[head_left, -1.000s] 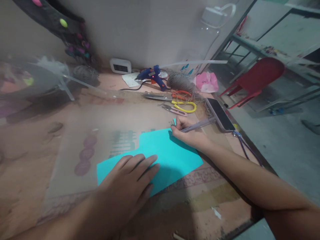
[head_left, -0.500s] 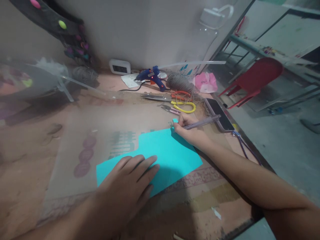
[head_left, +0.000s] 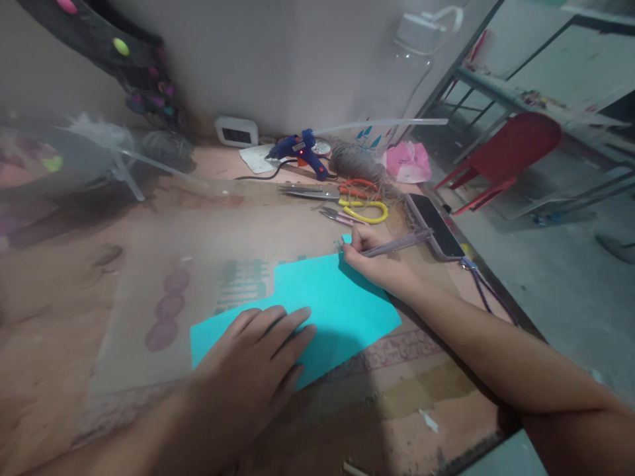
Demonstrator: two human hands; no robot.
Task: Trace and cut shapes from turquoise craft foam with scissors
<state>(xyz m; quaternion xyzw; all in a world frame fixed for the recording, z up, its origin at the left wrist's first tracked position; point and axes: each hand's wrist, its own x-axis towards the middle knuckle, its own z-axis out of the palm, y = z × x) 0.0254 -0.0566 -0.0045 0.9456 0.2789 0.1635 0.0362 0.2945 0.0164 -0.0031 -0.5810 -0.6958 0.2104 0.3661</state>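
A turquoise sheet of paper (head_left: 327, 304) lies on the cardboard-covered table. My left hand (head_left: 253, 360) rests flat on its near left corner, fingers stretched out, pressing it down. My right hand (head_left: 374, 254) is closed round a pale purple pen (head_left: 397, 243) and holds its tip at the sheet's far right corner. A clear stencil or ruler with printed shapes (head_left: 218, 284) overlaps the paper's left part.
Behind my right hand lie yellow-handled scissors (head_left: 364, 211), orange-handled scissors (head_left: 347, 188), a blue glue gun (head_left: 300, 151), a twine ball (head_left: 354, 162) and a pink bag (head_left: 409, 162). A phone (head_left: 435, 225) sits at the table's right edge. A red chair (head_left: 510, 149) stands beyond.
My right hand has shifted slightly with the pen at the far corner of the paper. The left hand has stayed flat on the sheet.
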